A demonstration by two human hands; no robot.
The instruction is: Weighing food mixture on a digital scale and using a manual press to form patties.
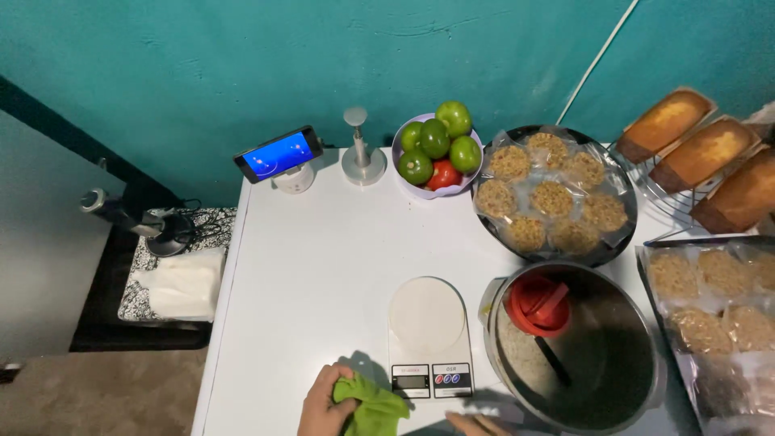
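My left hand (pixel 321 404) grips a crumpled green cloth (pixel 371 408) on the white table (pixel 307 266), just left of a white kitchen scale (pixel 428 335) with a round platform. Only the fingertips of my right hand (pixel 476 423) show at the bottom edge, lying flat below the scale and beside a large metal pot (pixel 638 404). The pot holds a grainy mixture with a red scoop (pixel 538 307) resting in it.
A white bowl (pixel 404 178) of green fruit and a red one stands at the back, beside a dark tray (pixel 626 186) of wrapped crumbly rounds. Loaf cakes (pixel 702 153) sit on a wire rack at right. A phone on a stand (pixel 278 155) and a metal press (pixel 361 157) stand at the back left.
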